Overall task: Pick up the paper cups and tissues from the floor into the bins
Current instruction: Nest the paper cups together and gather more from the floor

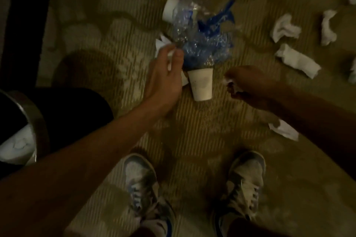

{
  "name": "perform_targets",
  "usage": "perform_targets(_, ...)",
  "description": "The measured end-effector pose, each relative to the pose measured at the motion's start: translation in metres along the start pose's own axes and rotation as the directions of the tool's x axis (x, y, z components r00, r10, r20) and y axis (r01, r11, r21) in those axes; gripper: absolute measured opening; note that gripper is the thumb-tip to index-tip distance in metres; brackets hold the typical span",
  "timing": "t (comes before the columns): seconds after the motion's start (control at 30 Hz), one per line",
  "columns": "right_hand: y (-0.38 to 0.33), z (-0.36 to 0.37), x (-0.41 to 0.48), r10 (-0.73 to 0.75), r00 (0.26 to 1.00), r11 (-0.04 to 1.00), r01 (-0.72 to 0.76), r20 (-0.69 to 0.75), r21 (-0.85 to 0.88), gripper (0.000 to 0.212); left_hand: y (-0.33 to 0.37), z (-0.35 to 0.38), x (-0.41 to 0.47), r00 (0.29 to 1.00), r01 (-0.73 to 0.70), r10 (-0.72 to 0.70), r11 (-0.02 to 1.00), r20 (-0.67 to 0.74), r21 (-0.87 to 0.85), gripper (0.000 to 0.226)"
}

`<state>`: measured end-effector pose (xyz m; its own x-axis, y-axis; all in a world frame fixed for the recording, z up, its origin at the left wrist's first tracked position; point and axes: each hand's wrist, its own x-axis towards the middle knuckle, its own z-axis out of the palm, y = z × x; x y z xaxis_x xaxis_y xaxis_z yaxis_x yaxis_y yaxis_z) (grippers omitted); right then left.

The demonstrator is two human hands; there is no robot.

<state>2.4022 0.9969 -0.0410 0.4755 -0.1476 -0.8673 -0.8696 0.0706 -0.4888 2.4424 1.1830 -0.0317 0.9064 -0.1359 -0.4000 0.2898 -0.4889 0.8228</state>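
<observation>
My left hand [165,75] reaches forward over the carpet and pinches a white tissue [161,45] at the edge of a crinkled clear-and-blue plastic wrapper [206,34]. A white paper cup [200,85] lies on its side just right of that hand. A second paper cup [169,6] lies farther off, partly under the wrapper. My right hand [250,86] is curled round a small crumpled tissue [230,82]. More crumpled tissues lie to the right [285,29], [297,60], and one under my right forearm [283,130].
A round bin [36,119] with a metal rim stands at the left and holds white paper. My two sneakers [142,184] stand at the bottom. Another tissue [327,27] and more white litter lie at the far right. A dark furniture edge [25,15] runs along the upper left.
</observation>
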Motion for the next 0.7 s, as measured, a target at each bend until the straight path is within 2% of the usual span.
perform_targets(0.1, -0.006, -0.012, 0.027, -0.123, 0.987, 0.991, 0.127, -0.107, 0.033, 0.022, 0.005, -0.003, 0.047, 0.974, -0.226, 0.226, 0.949, 0.026, 0.221, 0.057)
perform_targets(0.17, -0.011, -0.019, 0.045, -0.18, 0.968, 0.977, 0.197, -0.172, 0.085, 0.021, 0.014, -0.002, 0.076, 0.89, -0.446, 0.446, 0.811, 0.095, 0.379, 0.067)
perform_targets(0.2, -0.013, -0.022, 0.052, -0.186, 0.962, 0.966, 0.216, -0.197, 0.142, 0.02, 0.017, -0.001, 0.089, 0.828, -0.55, 0.529, 0.704, 0.185, 0.449, 0.074)
perform_targets(0.27, -0.015, -0.026, 0.064, -0.205, 0.965, 0.919, 0.248, -0.166, 0.306, 0.026, 0.02, 0.006, 0.108, 0.711, -0.695, 0.565, 0.474, 0.419, 0.541, 0.084)
perform_targets(0.33, -0.017, -0.026, 0.07, -0.236, 0.971, 0.851, 0.225, -0.036, 0.475, 0.04, 0.016, 0.016, 0.117, 0.627, -0.768, 0.492, 0.262, 0.604, 0.585, 0.083)
perform_targets(0.37, -0.017, -0.026, 0.072, -0.248, 0.968, 0.82, 0.187, 0.042, 0.541, 0.046, 0.012, 0.021, 0.119, 0.598, -0.787, 0.467, 0.19, 0.651, 0.587, 0.081)
perform_targets(0.4, -0.017, -0.025, 0.074, -0.261, 0.959, 0.799, 0.153, 0.107, 0.582, 0.052, 0.008, 0.026, 0.12, 0.581, -0.798, 0.462, 0.16, 0.67, 0.581, 0.078)
perform_targets(0.47, -0.015, -0.023, 0.081, -0.274, 0.95, 0.804, 0.14, 0.15, 0.579, 0.06, -0.003, 0.036, 0.121, 0.586, -0.797, 0.47, 0.185, 0.66, 0.575, 0.077)
perform_targets(0.6, -0.009, -0.011, 0.091, -0.249, 0.968, 0.848, 0.209, 0.017, 0.487, 0.064, -0.021, 0.05, 0.129, 0.617, -0.776, 0.437, 0.201, 0.654, 0.598, 0.086)
perform_targets(0.7, 0.004, -0.003, 0.09, -0.218, 0.975, 0.853, 0.205, -0.03, 0.479, 0.055, -0.023, 0.052, 0.136, 0.701, -0.712, 0.385, 0.316, 0.601, 0.628, 0.098)
